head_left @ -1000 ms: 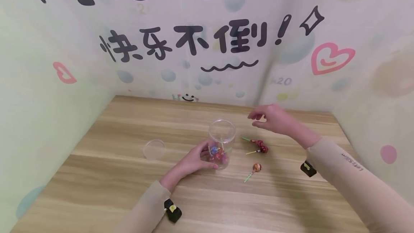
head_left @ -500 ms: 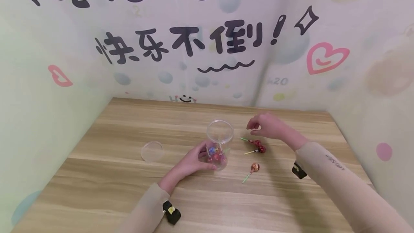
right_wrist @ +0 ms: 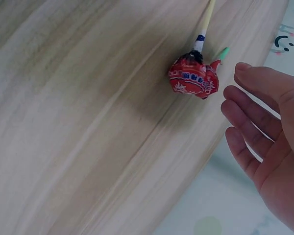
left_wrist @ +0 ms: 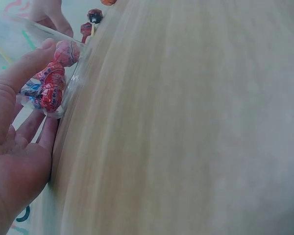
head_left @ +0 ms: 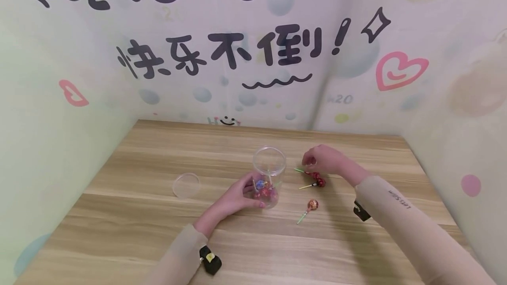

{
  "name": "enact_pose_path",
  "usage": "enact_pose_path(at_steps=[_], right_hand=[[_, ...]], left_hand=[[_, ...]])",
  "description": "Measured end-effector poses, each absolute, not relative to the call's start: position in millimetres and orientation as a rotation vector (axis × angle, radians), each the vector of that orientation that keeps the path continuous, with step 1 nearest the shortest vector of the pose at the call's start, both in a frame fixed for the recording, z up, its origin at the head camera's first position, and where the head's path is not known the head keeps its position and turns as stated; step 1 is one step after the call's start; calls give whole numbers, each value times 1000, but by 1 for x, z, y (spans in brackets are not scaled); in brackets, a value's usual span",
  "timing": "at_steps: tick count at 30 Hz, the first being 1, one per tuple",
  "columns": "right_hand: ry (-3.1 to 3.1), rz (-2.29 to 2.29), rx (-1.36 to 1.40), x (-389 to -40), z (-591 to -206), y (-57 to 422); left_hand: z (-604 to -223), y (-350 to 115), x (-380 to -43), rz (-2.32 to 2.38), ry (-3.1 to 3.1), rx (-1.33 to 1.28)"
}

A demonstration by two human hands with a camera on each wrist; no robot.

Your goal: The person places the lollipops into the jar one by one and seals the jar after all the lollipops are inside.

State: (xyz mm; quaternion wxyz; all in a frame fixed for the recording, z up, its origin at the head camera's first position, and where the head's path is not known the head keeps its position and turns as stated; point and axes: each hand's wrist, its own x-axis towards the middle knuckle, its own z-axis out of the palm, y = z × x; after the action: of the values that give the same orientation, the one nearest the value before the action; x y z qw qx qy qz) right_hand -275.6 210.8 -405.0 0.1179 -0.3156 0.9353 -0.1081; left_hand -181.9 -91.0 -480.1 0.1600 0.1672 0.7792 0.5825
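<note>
My left hand point(head_left: 233, 198) holds a clear plastic jar point(head_left: 282, 168) low on its side, with the thumb in front and fingers around the back. Several wrapped lollipops point(left_wrist: 53, 88), red, pink and blue, lie in the bottom of the jar, some sticks pointing up. The jar stands upright and uncovered. To its right, two red lollipops point(head_left: 321, 182) lie close together, one with a green stick and one with a pale yellow stick. My right hand point(head_left: 326, 159) hovers just above the green stick, fingers loosely bent; in the right wrist view nothing shows between thumb and fingers.
An orange-brown lollipop point(head_left: 313, 205) with a green stick lies nearer me on the wooden table point(head_left: 158, 236). A round clear lid point(head_left: 186, 185) lies left of the jar. Printed walls point(head_left: 190, 100) enclose the table at the back and sides.
My right hand has come down and slightly nearer to the red lollipop with the green stick. My left hand still holds the jar in place. The head view has shifted slightly.
</note>
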Motion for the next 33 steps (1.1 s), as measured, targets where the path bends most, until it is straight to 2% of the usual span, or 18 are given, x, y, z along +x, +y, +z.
enact_pose_path(at_steps=[21, 33], right_hand=[[2759, -128, -802, -271, -419, 206], [2774, -290, -785, -269, -419, 211]], left_hand=[[-481, -91, -182, 1664, 2234, 482], [-482, -91, -182, 1662, 2240, 502]])
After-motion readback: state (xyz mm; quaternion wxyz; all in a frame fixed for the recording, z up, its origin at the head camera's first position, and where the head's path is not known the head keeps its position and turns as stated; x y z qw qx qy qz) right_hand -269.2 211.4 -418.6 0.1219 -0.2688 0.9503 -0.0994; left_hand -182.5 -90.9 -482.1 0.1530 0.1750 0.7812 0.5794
